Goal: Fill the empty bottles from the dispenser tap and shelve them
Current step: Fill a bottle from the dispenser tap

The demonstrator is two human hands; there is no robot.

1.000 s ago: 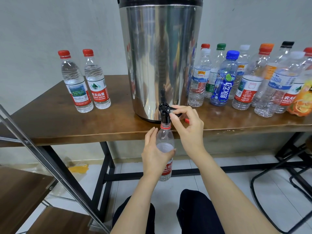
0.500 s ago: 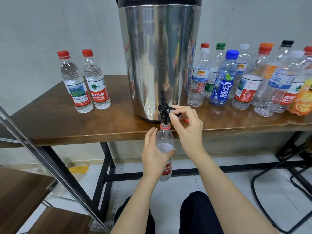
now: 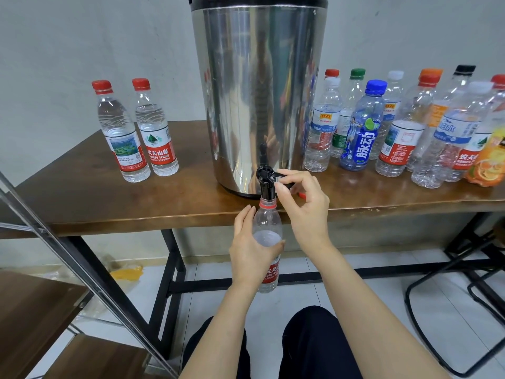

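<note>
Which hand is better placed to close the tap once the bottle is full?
Probably the right hand: it pinches the tap lever. The left hand grips the bottle under the spout, so it is busy.

The left hand (image 3: 252,253) comes up from below on a bare forearm. Its thumb lies across the front of a clear plastic bottle with a red label (image 3: 267,218) and its fingers go round the back, holding the bottle upright. The right hand (image 3: 307,212) is higher and just to the right, wrist bent back. Its thumb and forefinger pinch the small black tap lever (image 3: 277,176), and the other fingers are loosely curled.
</note>
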